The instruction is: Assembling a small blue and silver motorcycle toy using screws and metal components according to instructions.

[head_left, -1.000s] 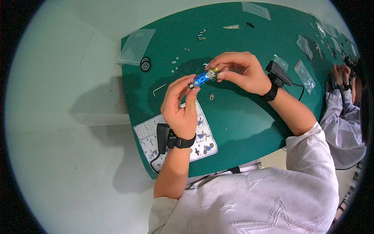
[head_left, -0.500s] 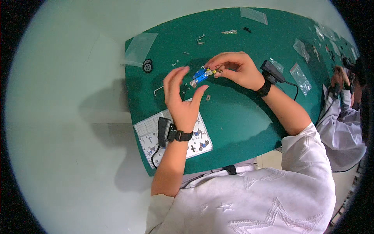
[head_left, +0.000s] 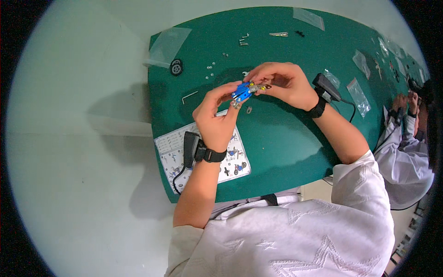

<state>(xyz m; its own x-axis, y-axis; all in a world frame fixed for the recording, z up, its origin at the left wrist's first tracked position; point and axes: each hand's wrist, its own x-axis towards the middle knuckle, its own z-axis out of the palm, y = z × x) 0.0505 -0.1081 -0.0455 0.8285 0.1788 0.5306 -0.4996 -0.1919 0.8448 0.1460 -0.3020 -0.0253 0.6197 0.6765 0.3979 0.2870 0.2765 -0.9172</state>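
Above the green table, a small partly assembled metal model (head_left: 241,92) with blue plates, silver ends and yellow bits is held between my two hands. My left hand (head_left: 215,119) closes its fingertips and thumb on the blue left end. At the other end, my right hand (head_left: 287,87) pinches the silver and yellow part; its fingertips partly hide what they grip. An open-end spanner head (head_left: 246,74) shows beside the right fingers. Below the model lies a small metal plate (head_left: 249,110). Under my left wrist is a printed instruction sheet (head_left: 168,148) with pictures of parts.
A hex key (head_left: 189,97) and black toy wheels (head_left: 176,67) lie at the left. Farther back are screws (head_left: 243,43), nuts (head_left: 209,68), metal strips (head_left: 278,34) and plastic bags (head_left: 309,18). Cabled devices are strapped to both wrists. A co-worker's hands (head_left: 406,105) are at far right.
My left hand has come in from being spread beside the model and now grips its blue end. The right hand still holds the other end. The view has shifted slightly.
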